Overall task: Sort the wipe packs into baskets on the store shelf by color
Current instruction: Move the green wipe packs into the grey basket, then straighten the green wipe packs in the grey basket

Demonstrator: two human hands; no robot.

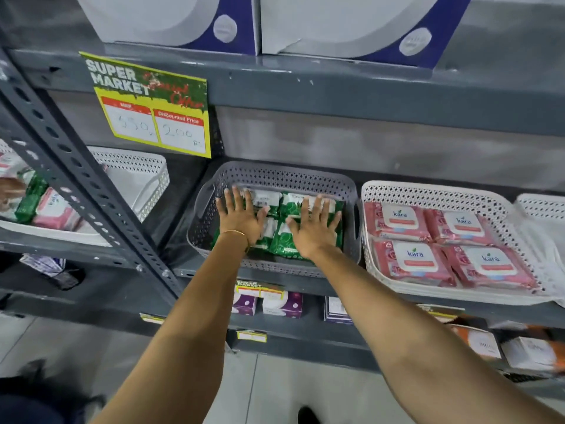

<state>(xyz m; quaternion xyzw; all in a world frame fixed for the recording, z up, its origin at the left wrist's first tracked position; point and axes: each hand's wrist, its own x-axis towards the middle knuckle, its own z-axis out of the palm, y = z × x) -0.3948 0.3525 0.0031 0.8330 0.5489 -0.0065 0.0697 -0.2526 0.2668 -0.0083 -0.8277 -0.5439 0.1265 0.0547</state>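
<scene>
Lying flat in the grey basket (349, 191), the green wipe packs (287, 243) sit side by side in two rows, their long sides running left to right across the shelf. Both hands rest palm-down on top of them with fingers spread and nothing clasped: the left hand (240, 217) covers the left pair, the right hand (315, 229) the right pair. The packs lie directly under the palms, so either hand is equally near; any nudge to square them would go down and inward against the basket walls.

Just beside it to the right, a white basket (440, 191) holds four pink wipe packs (443, 246), also flat in two rows, labels up. Further right the edge of another white basket (541, 206) shows, contents unclear. To the left, past the slotted shelf upright (79, 179), a white tray (146, 166) holds a loose mix of green and pink packs (42, 203), so sorting seems unfinished. A yellow price sign (153, 105) hangs from the shelf above, and boxed goods (269, 302) fill the shelf below.
</scene>
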